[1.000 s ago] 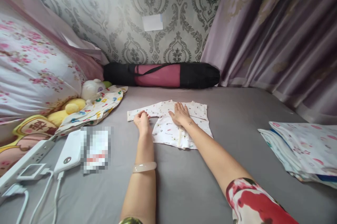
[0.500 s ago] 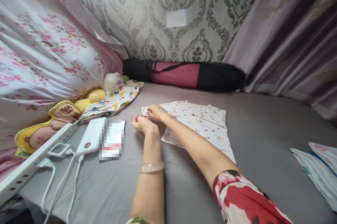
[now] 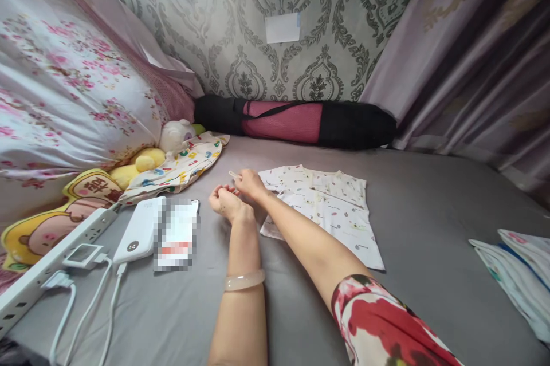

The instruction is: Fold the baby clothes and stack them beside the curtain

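A small white baby shirt (image 3: 339,214) with a scattered print lies spread on the grey sheet, its hem toward me. My right hand (image 3: 250,184) is closed in a pinch at the shirt's left sleeve end, and a bit of pale cloth pokes out past the fingers. Just left of it and nearer to me is my left hand (image 3: 227,203), turned partly palm up with its fingers curled in. Whatever those curled fingers may hold is hidden. My right forearm crosses over the shirt's lower left part.
A white power bank (image 3: 140,228), a blurred-out phone-like item (image 3: 176,235) and a power strip (image 3: 55,266) with cables lie at left. Behind them are plush toys (image 3: 148,160) and a patterned cloth (image 3: 176,168). A long black-and-pink bag (image 3: 283,121) lies by the wall; folded clothes (image 3: 513,280) sit at right.
My right hand has moved slightly left with the sleeve end, and my left hand has shifted left and toward me. The view has swung a little to the right.
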Demonstrator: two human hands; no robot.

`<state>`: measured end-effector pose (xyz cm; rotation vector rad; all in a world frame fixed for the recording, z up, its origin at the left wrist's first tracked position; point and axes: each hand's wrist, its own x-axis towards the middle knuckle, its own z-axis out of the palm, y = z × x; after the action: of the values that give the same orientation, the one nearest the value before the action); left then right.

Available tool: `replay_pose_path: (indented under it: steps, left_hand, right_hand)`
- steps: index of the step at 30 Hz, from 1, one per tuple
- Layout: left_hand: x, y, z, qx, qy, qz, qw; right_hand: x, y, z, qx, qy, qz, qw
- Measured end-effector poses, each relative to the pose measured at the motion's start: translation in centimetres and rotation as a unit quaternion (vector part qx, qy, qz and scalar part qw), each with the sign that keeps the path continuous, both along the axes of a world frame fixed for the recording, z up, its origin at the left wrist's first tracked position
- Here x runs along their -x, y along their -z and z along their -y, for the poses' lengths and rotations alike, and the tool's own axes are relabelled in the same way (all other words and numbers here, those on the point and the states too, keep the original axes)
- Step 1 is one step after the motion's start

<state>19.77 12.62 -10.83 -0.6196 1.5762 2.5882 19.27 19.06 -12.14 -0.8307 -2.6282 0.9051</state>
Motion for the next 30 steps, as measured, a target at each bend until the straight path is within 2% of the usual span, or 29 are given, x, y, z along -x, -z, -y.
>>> replay_pose_path:
  steps: [1,2,4,6,9,11,12,14,16,17,18,20,24,30]
  left_hand:
    - [-0.3,-0.1,-0.3,-0.012,0.027,-0.014,0.999]
    - [-0.7,-0.3,-0.6,-0.024,0.063,-0.024,0.997]
    - [-1.8,-0.4,-1.5,-0.04,0.169,-0.039,0.984]
    - [-3.1,-0.3,-2.5,-0.028,0.303,-0.052,0.951]
    - [-5.1,0.3,-3.6,0.063,0.472,-0.137,0.869]
    - [-6.2,0.9,-4.0,0.176,0.524,-0.247,0.796]
    - [-6.7,1.2,-4.1,0.238,0.537,-0.309,0.748]
    - [-7.5,1.8,-4.1,0.348,0.553,-0.414,0.634]
    - [-8.2,2.3,-4.0,0.429,0.561,-0.478,0.522]
    - [-8.6,2.5,-4.0,0.46,0.559,-0.496,0.478]
    - [-8.9,2.6,-3.9,0.488,0.553,-0.506,0.447]
    - [-9.4,2.8,-3.9,0.536,0.531,-0.504,0.42]
    - [-10.2,2.8,-3.9,0.598,0.495,-0.468,0.422]
    - [-10.9,3.1,-3.8,0.616,0.487,-0.47,0.404]
  right_hand:
    - [-0.2,-0.2,-0.7,0.08,0.053,-0.044,0.994]
    - [-0.6,-0.5,-1.5,0.17,0.107,-0.092,0.975]
    - [-1.7,-1.1,-3.3,0.317,0.186,-0.169,0.914]
    - [-3.3,-1.8,-4.9,0.369,0.214,-0.198,0.883]
    - [-6.2,-2.8,-6.8,0.395,0.232,-0.231,0.858]
    - [-8.1,-3.3,-7.7,0.413,0.24,-0.255,0.841]
    - [-9.0,-3.5,-8.0,0.421,0.242,-0.265,0.833]
    - [-10.7,-3.6,-8.6,0.429,0.247,-0.282,0.822]
    - [-12.1,-3.5,-9.0,0.427,0.257,-0.296,0.815]
    - [-12.8,-3.4,-9.2,0.423,0.264,-0.304,0.812]
    - [-13.4,-3.3,-9.4,0.418,0.272,-0.31,0.81]
    - [-14.7,-2.9,-9.7,0.404,0.288,-0.32,0.807]
    - [-17.2,-2.1,-10.0,0.377,0.322,-0.318,0.808]
    - [-20.2,-0.5,-10.2,0.323,0.371,-0.273,0.827]
